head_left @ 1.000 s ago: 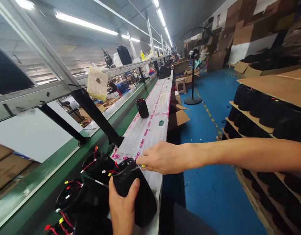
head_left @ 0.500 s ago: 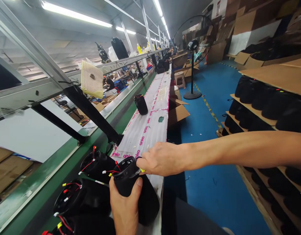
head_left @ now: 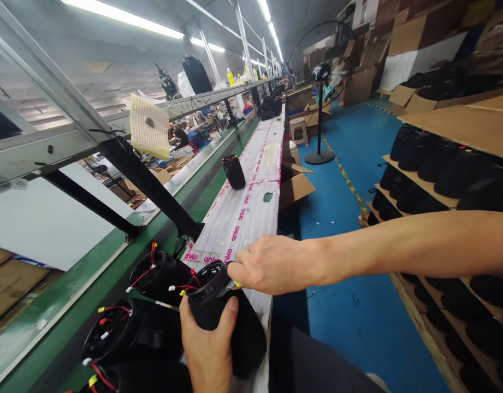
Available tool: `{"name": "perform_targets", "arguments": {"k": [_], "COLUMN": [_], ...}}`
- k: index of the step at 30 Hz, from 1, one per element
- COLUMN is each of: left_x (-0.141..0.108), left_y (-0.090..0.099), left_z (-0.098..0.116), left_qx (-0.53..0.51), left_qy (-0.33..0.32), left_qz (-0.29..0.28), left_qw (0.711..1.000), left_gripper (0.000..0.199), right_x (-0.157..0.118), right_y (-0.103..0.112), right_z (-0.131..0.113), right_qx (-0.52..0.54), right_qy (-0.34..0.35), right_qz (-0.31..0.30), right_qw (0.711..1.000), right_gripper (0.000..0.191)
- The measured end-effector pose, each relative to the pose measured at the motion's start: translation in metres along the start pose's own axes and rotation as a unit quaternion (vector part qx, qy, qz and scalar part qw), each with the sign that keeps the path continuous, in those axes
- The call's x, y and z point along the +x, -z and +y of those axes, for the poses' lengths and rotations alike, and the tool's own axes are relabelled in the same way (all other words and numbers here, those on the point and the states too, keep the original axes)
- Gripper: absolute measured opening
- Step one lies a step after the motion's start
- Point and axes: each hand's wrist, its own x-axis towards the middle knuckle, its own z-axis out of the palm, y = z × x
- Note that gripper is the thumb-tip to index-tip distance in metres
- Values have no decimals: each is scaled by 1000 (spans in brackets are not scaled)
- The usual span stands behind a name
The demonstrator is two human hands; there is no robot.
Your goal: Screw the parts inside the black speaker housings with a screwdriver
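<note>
A black fabric-covered cylinder [head_left: 247,333] leans toward the lower left, its open rim facing up, with red wires and small white, red and yellow connectors poking out. My left hand [head_left: 210,344] is wrapped round it just below the rim, thumb on the near side. At the rim's right side my right hand [head_left: 271,265] is closed on a small tool with a yellow part [head_left: 237,284] and a clear, flat tip touching the cylinder. Several similar black cylinders [head_left: 153,333] with wired open ends lie at the lower left.
Another black cylinder [head_left: 234,172] stands farther along the white-covered bench [head_left: 255,213]. A green conveyor [head_left: 83,273] and metal frame [head_left: 71,144] run at the left. Right are a fan [head_left: 320,114], an open carton [head_left: 296,188] and stacked black cylinders [head_left: 451,164].
The view has shifted slightly, so the background sits a little to the left and higher. Both hands keep almost the same place on the cylinder.
</note>
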Motion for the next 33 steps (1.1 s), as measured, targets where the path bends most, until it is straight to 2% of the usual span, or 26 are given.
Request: {"name": "perform_targets", "arguments": {"k": [5,11,17,22,26,28,33], "left_x": [-2,-3,-5,-2,-1,-1,1], "left_y": [-1,-3,-3,-6,-11,-11,-9], "left_z": [4,10,15,14,11,11,15], "left_qx": [19,45,61,69,91,96,88], "left_qy": [-9,-23,-17,-28,-35,-29,-42], "left_qz": [8,2,-2,3,18,20,2], "left_qw": [1000,999,998,997,995,995,995], "left_gripper": [76,72,74,75,86,88,74], "right_x": [0,-2,2,4,2,0,1], "right_y": [3,5,16,22,16,10,6], "right_z": [2,5,13,18,24,25,19], "right_qx": [4,-4,54,51,65,74,61], "right_qy": [0,10,27,27,41,44,23], "right_qz": [-17,-31,-79,-88,-96,-89,-64], "right_qw": [1000,999,995,994,992,992,996], "right_gripper": [15,11,12,11,11,16,13]}}
